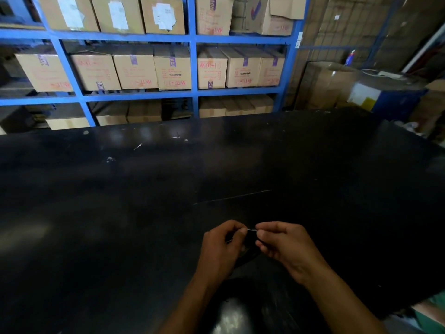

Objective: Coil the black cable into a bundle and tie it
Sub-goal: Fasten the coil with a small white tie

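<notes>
Behind black table (144,189), boxed blue shelving (192,39).

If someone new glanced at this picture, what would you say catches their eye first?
First, the two hands low in the middle, the left hand and right hand meeting over a black cable, with a thin pale tie pinched between their fingertips. Then the big dark table filling the foreground, and behind it the blue shelves stacked with cardboard boxes.

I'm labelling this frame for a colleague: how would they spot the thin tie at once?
Start at the black table, near edge, where the left hand and right hand meet. Between their fingertips runs the tie, a short pale sliver above the black cable.
</notes>
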Demonstrator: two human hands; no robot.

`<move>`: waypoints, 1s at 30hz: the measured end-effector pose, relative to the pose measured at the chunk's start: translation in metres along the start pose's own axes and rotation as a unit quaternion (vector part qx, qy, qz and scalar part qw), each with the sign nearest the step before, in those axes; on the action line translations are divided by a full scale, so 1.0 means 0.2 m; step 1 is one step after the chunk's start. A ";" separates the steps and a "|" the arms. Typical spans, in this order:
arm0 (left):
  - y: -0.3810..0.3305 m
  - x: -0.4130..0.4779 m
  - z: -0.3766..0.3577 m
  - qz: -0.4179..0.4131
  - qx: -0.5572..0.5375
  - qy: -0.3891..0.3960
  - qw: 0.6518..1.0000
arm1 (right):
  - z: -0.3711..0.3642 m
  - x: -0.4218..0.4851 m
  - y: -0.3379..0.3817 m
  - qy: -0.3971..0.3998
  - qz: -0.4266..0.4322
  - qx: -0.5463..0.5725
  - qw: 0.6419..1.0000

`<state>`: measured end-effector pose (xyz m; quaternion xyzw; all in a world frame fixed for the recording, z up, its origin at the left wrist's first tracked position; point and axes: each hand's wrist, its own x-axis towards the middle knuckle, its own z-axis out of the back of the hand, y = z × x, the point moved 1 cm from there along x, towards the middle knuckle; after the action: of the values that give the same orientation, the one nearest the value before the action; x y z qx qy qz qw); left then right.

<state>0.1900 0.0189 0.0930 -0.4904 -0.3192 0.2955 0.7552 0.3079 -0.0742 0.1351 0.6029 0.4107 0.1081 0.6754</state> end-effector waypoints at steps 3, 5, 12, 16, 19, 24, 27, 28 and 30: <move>0.01 0.03 0.01 0.088 -0.046 -0.061 0.993 | -0.04 -0.02 0.01 -0.003 0.025 -0.035 0.999; 0.05 0.06 0.05 0.148 -0.070 -0.111 0.980 | -0.05 -0.04 -0.01 0.003 0.028 -0.063 0.998; 0.04 0.08 0.11 0.093 -0.035 -0.064 0.993 | -0.08 -0.05 -0.07 0.027 -0.013 -0.072 0.997; 0.01 0.07 0.11 0.068 -0.033 -0.035 0.997 | -0.10 -0.04 -0.06 0.029 -0.031 -0.035 0.998; -0.01 0.06 0.11 0.053 -0.020 -0.030 0.998 | -0.12 -0.05 -0.06 0.018 -0.024 -0.033 0.999; -0.02 0.05 0.10 0.029 0.005 -0.025 0.999 | -0.13 -0.05 -0.06 0.014 -0.049 -0.009 0.999; -0.03 0.03 0.08 0.035 0.004 -0.040 0.999 | -0.12 -0.06 -0.06 0.002 -0.010 -0.009 1.000; -0.03 0.03 0.08 0.040 0.003 -0.045 0.998 | -0.11 -0.07 -0.06 -0.003 0.016 -0.017 1.000; -0.04 0.04 0.08 0.055 -0.003 -0.040 0.998 | -0.09 -0.07 -0.06 -0.010 0.088 -0.082 0.993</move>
<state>0.1826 0.0313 0.1067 -0.4974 -0.3227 0.3553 0.7226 0.2814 -0.0731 0.1308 0.5804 0.3386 0.1946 0.7145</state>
